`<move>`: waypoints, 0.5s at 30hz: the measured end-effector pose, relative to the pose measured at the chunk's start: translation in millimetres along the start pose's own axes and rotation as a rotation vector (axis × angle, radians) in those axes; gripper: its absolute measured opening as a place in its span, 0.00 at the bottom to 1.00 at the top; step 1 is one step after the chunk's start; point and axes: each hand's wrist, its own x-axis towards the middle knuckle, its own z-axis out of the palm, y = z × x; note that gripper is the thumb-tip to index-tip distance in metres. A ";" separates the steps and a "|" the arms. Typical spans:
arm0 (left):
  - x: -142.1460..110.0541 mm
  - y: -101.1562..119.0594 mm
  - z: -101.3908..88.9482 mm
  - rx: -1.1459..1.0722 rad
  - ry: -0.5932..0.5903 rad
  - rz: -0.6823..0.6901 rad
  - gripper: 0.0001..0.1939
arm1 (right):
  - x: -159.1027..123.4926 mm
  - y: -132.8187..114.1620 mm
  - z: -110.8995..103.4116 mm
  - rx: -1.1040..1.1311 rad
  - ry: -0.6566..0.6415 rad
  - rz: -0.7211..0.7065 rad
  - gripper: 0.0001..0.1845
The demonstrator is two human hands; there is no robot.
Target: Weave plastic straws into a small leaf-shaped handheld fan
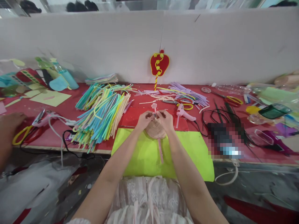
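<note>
At the middle of the table, my left hand (145, 120) and my right hand (165, 119) meet with their fingertips pinched together. Between them they hold the stem of a small pink pipe-cleaner flower (154, 106), which points up and away from me. Directly under my hands lies a round fan (156, 130) of beige pipe cleaners laid in curved rows. Its pink wrapped handle (160, 151) points toward me over a bright yellow-green sheet (191, 152). My fingers cover the fan's upper part, and whether they touch it I cannot tell.
A large bundle of colored pipe cleaners (100, 115) lies left, with purple ones (184, 91) behind. A pink glue gun (185, 114) and yellow-handled scissors (185, 106) sit right of my hands. A red fan (159, 64) stands against the partition. Another person's hand (11, 124) is far left.
</note>
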 end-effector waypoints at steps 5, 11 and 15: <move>1.0 -0.9 -1.1 -0.077 0.024 -0.028 0.14 | 0.3 4.0 1.2 0.128 0.045 0.015 0.13; -2.7 8.9 -2.3 -0.042 0.040 -0.033 0.14 | 1.5 7.7 1.0 0.080 0.046 0.003 0.10; -2.5 11.4 -1.9 0.024 0.037 -0.018 0.13 | 1.8 6.7 -0.1 0.078 0.070 0.012 0.10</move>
